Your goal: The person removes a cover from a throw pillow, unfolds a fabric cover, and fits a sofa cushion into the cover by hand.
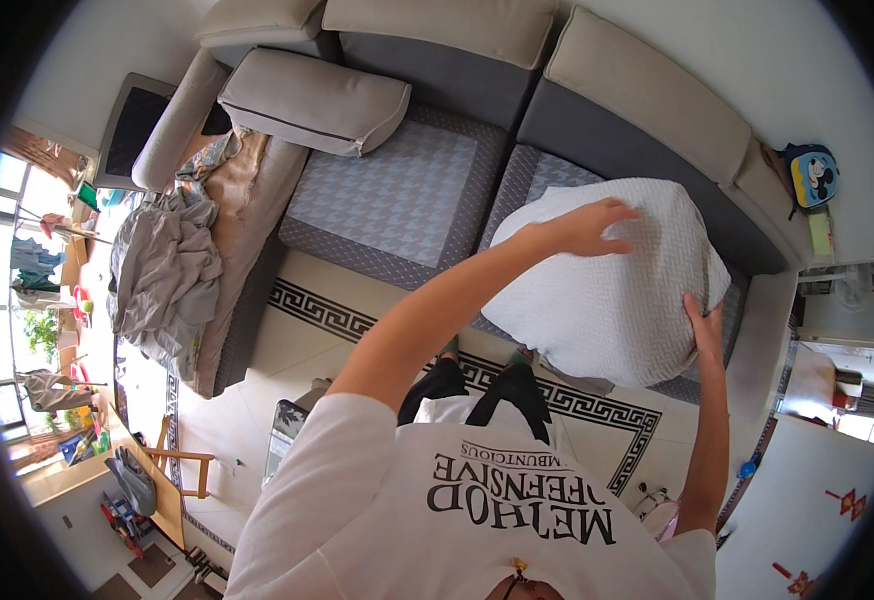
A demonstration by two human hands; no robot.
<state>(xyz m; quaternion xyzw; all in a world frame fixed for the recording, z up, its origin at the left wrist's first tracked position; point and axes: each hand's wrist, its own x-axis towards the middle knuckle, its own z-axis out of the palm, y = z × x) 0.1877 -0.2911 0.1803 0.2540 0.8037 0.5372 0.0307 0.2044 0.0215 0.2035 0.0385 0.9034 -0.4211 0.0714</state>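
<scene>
A white quilted cover [617, 300] is bunched over a bulky, rounded form on the right part of a sectional sofa, in front of me. A strip of beige cushion [576, 377] shows below its lower edge. My left hand [594, 229] is over the top of the cover with fingers apart and blurred; whether it touches the cloth is unclear. At the cover's right side, my right hand [705, 326] has its thumb on the near face, and its other fingers are partly hidden behind the edge.
A bare patterned sofa base [399, 191] lies left of the cover, with a loose beige cushion [313, 97] at its back. Crumpled grey cloth [163, 277] covers the left sofa arm section. A cartoon backpack [810, 176] sits at the far right. A wooden chair [197, 472] stands lower left.
</scene>
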